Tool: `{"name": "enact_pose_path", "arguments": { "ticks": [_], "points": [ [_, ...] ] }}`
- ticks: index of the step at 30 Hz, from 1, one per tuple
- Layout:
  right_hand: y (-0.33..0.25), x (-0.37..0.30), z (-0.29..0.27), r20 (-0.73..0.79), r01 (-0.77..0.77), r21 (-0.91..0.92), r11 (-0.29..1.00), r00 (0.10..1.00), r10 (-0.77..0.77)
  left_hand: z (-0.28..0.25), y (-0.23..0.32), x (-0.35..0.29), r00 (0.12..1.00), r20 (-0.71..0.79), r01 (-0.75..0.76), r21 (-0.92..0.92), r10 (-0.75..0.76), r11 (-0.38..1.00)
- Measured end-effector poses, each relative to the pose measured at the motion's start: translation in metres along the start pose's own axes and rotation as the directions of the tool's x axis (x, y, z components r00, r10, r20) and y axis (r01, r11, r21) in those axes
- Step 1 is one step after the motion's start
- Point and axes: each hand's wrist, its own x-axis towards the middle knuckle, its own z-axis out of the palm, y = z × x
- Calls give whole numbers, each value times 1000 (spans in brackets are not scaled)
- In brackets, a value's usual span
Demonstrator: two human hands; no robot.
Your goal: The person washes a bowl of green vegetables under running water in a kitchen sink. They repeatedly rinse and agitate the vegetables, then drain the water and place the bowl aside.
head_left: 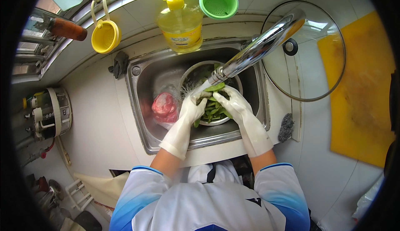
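Observation:
White rubber gloves cover both my hands over a round metal bowl in the steel sink. Flat green pods, looking like snow peas, fill much of the bowl. My left hand is at the bowl's left side, fingers curled in at the running water. My right hand reaches in from the right, with its thumb and fingers bent together. Between the fingertips of both hands is a green pod. Water streams from the chrome faucet by my left fingers, splashing; the faucet hides part of the bowl.
Left of the bowl, a clear bag of red meat lies in the sink. A yellow pump bottle stands behind. Yellow and green strainer cups hang nearby. At right are a glass lid, a scouring pad and a yellow cutting board.

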Motion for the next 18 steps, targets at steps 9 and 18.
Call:
{"name": "enact_pose_path", "arguments": {
  "ticks": [9,18],
  "points": [
    [138,50,42,-238,-186,734,654,830,504,42,-52,37,961,-77,230,-303,-264,925],
    [109,87,37,20,-248,821,515,913,408,48,-52,57,910,289,217,-943,297,252]
  ]
}}
